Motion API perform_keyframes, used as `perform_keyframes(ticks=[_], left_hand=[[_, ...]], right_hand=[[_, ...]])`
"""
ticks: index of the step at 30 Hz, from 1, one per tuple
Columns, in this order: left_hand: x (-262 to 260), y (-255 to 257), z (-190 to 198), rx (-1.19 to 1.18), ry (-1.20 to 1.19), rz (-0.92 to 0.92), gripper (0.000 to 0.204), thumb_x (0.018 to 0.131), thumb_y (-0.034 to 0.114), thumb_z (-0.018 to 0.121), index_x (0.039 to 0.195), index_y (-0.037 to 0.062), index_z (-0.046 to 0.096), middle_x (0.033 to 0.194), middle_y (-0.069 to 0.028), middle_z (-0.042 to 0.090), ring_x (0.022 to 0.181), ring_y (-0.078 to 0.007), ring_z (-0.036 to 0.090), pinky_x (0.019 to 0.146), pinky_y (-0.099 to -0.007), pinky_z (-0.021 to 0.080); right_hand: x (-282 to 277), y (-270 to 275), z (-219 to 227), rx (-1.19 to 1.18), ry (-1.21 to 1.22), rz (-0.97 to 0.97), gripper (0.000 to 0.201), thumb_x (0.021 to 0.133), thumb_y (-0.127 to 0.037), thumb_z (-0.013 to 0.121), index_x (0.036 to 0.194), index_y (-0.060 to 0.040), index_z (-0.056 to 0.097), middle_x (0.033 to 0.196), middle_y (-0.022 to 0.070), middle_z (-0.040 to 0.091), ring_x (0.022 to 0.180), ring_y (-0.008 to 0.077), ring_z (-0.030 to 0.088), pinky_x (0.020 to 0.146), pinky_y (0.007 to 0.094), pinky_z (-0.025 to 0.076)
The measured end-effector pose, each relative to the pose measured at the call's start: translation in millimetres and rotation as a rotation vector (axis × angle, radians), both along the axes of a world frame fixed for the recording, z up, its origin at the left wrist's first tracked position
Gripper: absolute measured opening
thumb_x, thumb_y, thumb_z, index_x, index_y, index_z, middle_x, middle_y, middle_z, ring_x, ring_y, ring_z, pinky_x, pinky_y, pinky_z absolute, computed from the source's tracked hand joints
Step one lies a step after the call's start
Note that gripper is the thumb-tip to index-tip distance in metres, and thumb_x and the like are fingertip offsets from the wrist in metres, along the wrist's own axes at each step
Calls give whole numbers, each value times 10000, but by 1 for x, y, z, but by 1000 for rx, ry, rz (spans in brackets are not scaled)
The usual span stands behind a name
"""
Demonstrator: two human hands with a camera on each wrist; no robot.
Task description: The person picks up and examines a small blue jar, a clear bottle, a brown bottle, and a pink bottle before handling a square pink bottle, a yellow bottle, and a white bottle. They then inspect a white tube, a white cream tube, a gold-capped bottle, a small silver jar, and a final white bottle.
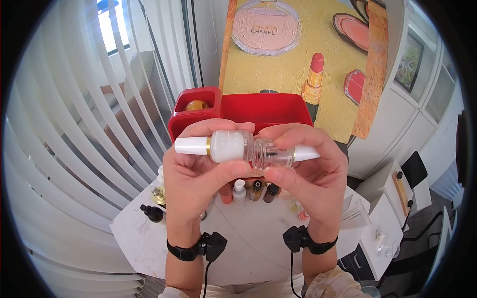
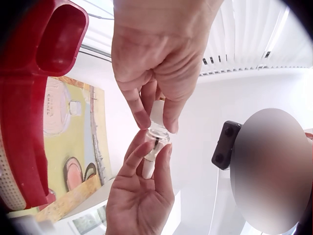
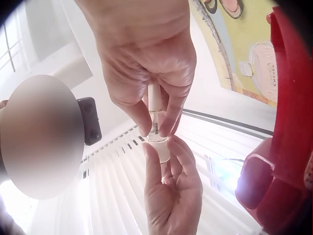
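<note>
In the head view, both hands are raised above the marble table point(image 1: 243, 243). The left hand point(image 1: 189, 186) holds a nail polish bottle point(image 1: 227, 146) of white polish, its long white cap pointing left and a gold ring at its neck. Between thumb and fingers, the right hand point(image 1: 325, 174) pinches a clear nail polish bottle point(image 1: 274, 155), with a dark brush visible inside and a white cap pointing right. Both bottles lie on their sides, bases facing each other close together. The left wrist view shows the clear bottle's white cap point(image 2: 148, 169) against the right palm.
Behind the hands stands a red organizer point(image 1: 266, 107) with a roundish amber item point(image 1: 197, 105) in its small compartment. Several small bottles, including a white pump bottle point(image 1: 239, 188), line its front. A black-capped bottle point(image 1: 151, 213) stands at left. A cosmetics painting point(image 1: 278, 74) leans at the back.
</note>
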State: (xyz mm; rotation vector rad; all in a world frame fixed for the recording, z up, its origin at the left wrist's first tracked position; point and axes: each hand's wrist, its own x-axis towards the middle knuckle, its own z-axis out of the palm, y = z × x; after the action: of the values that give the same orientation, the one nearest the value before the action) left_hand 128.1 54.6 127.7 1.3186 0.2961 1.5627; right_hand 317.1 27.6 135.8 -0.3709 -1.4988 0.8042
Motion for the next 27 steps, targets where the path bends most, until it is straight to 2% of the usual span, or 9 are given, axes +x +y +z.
perform_keyframes(ticks=[5,8,11,12,17,18,22,24,27], left_hand=[[1,0,-1,55,50,18,481,783,-68,824,1221,-34,628,1207,-221,712,778,-105,717,464,-173,513],[4,-3,1,28,21,31,482,782,-75,823,1221,-31,628,1203,-215,715,755,-88,701,465,-164,500],[3,-4,0,53,43,16,484,779,-81,821,1221,-26,629,1202,-211,716,749,-78,694,468,-158,496],[4,-4,-1,72,50,14,485,778,-82,821,1220,-25,630,1202,-211,716,750,-77,694,468,-158,495],[5,-8,4,-6,38,51,463,828,-19,796,1253,-25,610,1224,-222,701,782,-124,702,518,-194,532],[6,-8,4,-13,7,30,446,857,17,781,1263,-25,602,1219,-221,698,801,-141,704,536,-208,544],[12,-3,0,-168,-450,-337,409,1022,270,630,1282,-40,566,1056,-171,685,821,-194,675,587,-263,563],[12,-6,9,-411,-639,-541,565,1102,482,415,1215,-51,566,800,-92,590,668,-189,595,541,-268,522],[11,3,0,-379,-589,-780,624,1106,528,330,1155,-46,572,719,-82,564,581,-187,553,459,-262,467]], right_hand=[[-2,2,0,-83,134,22,375,863,96,746,1209,14,628,1271,169,644,1145,202,654,946,336,576],[3,2,-1,32,11,-1,366,857,99,750,1194,19,633,1279,173,644,1148,207,655,951,340,575],[-1,-3,3,-98,186,37,357,841,106,761,1169,26,643,1277,177,649,1152,215,655,958,346,572],[0,-2,2,-56,137,29,364,840,109,761,1173,25,641,1272,178,653,1148,217,658,958,343,571],[10,6,-1,63,14,71,377,861,94,747,1209,21,622,1245,182,670,1138,230,675,939,325,586],[10,6,-2,-12,96,122,350,897,57,723,1226,19,611,1243,186,671,1125,238,684,930,322,594],[14,13,-6,-261,378,430,282,1029,-107,602,1284,9,567,1239,204,671,1082,263,713,904,321,619],[16,22,-15,-341,478,592,353,1113,-271,449,1335,-6,521,1209,211,676,987,250,736,867,310,624],[10,25,-19,-466,613,697,427,1136,-352,327,1271,8,512,1139,280,613,796,245,688,677,260,596]])
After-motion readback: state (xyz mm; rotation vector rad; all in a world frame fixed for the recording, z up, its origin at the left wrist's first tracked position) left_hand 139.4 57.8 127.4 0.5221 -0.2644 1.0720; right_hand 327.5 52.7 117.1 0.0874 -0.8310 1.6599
